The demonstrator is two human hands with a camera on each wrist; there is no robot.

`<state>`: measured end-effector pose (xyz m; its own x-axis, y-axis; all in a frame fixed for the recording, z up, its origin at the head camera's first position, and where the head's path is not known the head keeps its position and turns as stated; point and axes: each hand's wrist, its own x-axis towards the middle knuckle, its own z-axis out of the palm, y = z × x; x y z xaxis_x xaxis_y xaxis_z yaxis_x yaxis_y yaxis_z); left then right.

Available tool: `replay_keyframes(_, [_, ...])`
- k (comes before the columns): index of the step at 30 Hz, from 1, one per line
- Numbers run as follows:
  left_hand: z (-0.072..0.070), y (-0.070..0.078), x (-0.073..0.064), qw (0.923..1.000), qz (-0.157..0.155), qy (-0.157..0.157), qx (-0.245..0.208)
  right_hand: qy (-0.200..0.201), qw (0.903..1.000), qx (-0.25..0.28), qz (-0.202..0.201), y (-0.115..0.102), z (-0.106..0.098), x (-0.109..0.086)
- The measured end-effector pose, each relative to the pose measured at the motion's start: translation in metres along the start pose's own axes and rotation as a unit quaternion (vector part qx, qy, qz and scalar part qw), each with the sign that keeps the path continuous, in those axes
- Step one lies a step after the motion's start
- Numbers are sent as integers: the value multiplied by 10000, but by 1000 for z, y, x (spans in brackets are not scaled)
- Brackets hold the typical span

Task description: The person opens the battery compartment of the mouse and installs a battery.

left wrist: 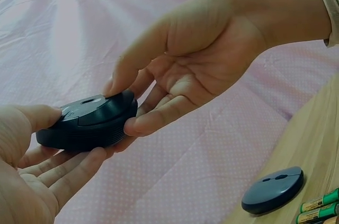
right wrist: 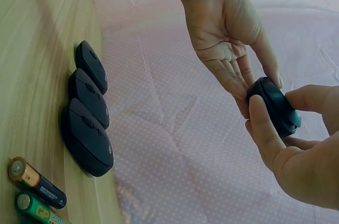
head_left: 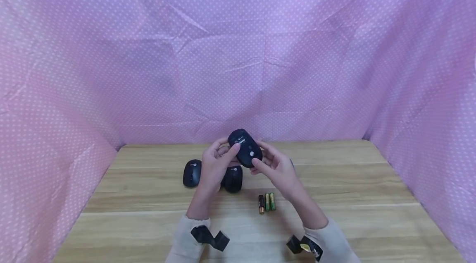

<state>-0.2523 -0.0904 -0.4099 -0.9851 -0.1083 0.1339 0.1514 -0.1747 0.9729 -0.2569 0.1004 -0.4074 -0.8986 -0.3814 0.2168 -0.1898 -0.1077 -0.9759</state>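
Observation:
A black computer mouse (head_left: 243, 147) is held up above the table, its underside with labels and a round white spot turned towards the head camera. My left hand (head_left: 215, 166) grips one end, thumb on the underside and fingers beneath. At the other end, my right hand (head_left: 280, 172) pinches the mouse between thumb and fingers. The left wrist view shows both thumbs on the upturned underside of the mouse (left wrist: 87, 121). Below the hands lie one black-and-gold battery (head_left: 261, 204) and two green-and-gold batteries (head_left: 270, 202), side by side.
Three black mice (right wrist: 87, 136) stand in a row on the wooden table (head_left: 141, 205), partly hidden by my left arm in the head view. A grey-topped mouse (left wrist: 273, 189) lies on the right side. Pink dotted cloth (head_left: 238, 68) hangs behind the table.

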Motion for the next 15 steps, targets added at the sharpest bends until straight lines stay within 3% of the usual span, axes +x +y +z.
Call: replay_keyframes(15, [7,-5,-2,9998,141,133,30,-33,9999,-118,44,2,-3,1])
